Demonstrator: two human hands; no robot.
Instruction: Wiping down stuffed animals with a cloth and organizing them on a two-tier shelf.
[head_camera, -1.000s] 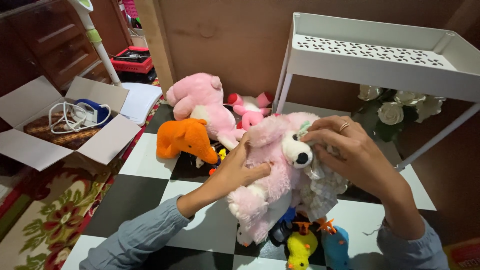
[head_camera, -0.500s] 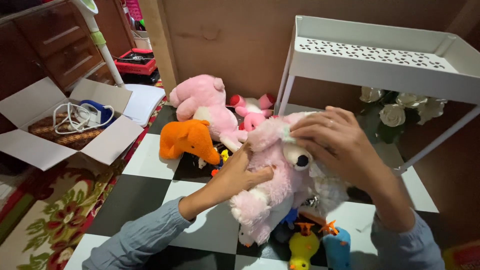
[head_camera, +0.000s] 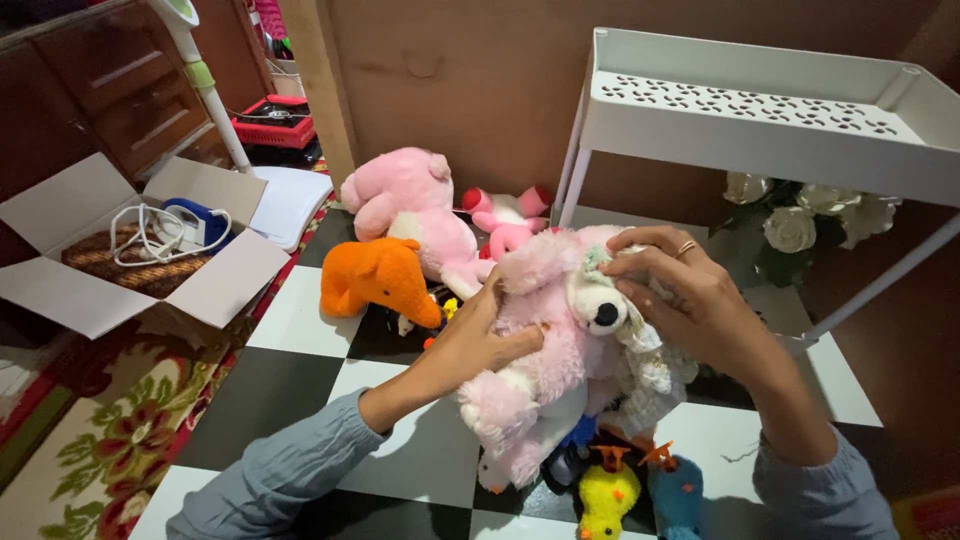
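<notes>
Pink plush dog sits upright on the checkered floor; your left hand grips its side, your right hand pinches its head beside the orange toy.

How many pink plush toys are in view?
3: one pink plush dog gripped by both hands, a big pink plush by the wall, a small bright-pink plush beside it. Others may be hidden.
</notes>
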